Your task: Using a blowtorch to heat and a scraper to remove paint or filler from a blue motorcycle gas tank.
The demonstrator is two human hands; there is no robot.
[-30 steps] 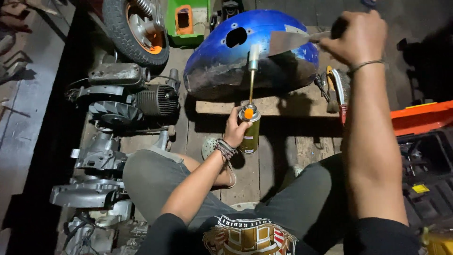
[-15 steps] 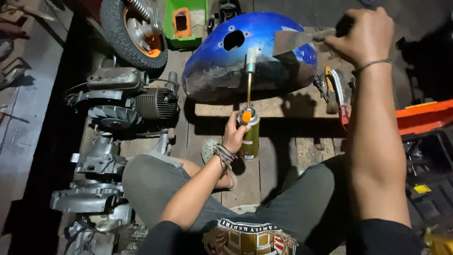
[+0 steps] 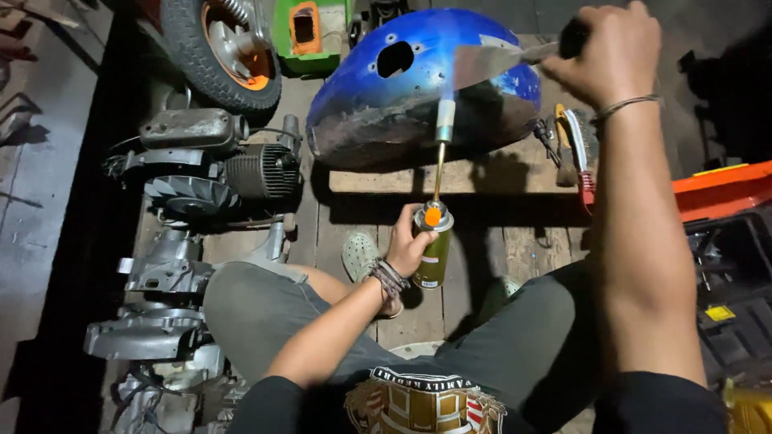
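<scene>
My left hand grips a green gas canister torch with an orange knob; its long nozzle points up at a curved blue metal fender panel. The panel lies on a wooden board and has a hole near its top and bare grey metal along its lower edge. My right hand holds a flat metal scraper by its dark handle, the blade lying against the panel's upper right, just above the torch tip.
A small engine with a cooling fan and other engine parts lie at the left. A tyre with an orange rim and a green box sit behind. Wire brushes rest right of the panel, an orange case further right.
The torch and my left hand stay almost in place. My right hand with the scraper has shifted slightly on the panel's upper right.
</scene>
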